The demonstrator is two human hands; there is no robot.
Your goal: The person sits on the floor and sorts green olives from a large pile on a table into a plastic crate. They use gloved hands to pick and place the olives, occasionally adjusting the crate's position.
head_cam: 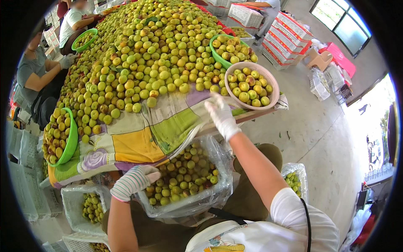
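My right hand (220, 116), in a white knit glove and slightly blurred, hovers over the table's near edge. Its fingers are apart, and no fruit shows in it. Just beyond it stands a pink plastic basket (275, 86) holding green-yellow, jujube-like fruits (251, 89). My left hand (137, 181), in a glove with striped cuff, is over the left rim of a plastic-lined crate (225, 189). Its fingers curl out of sight, so whether it holds anything is unclear. Similar fruits (176, 182) lie in that crate between my knees. A large heap of fruits (157, 60) covers the cloth-topped table (132, 145).
Green baskets of fruit stand at the table's left corner (74, 138), right side (217, 56) and far left (75, 46). Lined crates (67, 201) flank my legs. Co-workers (34, 72) sit along the left side. Stacked boxes (285, 41) stand at right.
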